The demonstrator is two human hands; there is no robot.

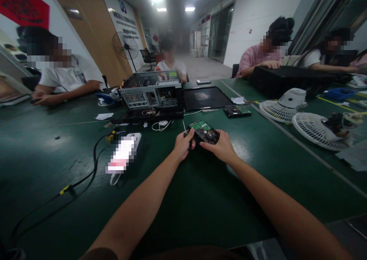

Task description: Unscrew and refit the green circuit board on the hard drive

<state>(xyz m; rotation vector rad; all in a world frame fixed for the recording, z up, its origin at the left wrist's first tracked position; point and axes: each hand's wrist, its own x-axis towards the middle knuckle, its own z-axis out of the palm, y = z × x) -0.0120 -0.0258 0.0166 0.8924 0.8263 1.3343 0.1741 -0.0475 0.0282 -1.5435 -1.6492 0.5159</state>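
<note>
Between my two hands is a hard drive (210, 135), its green circuit board and dark underside facing up, tilted above the green table. My left hand (183, 144) grips its left end, thumb on top and fingers curled. The right end sits in my right hand (222, 147), with the thumb along the near edge. Beyond it on the table lies a second hard drive (237, 111). An opened computer case (151, 95) rests on its side behind my hands, beside a flat black panel (208, 98).
A lit phone (124, 153) and a black cable (94, 164) lie to the left. White fan parts (311, 128) stand at the right, near a large black case (283, 82). Co-workers sit along the far side and both sides. A white cable (162, 126) lies before the computer case.
</note>
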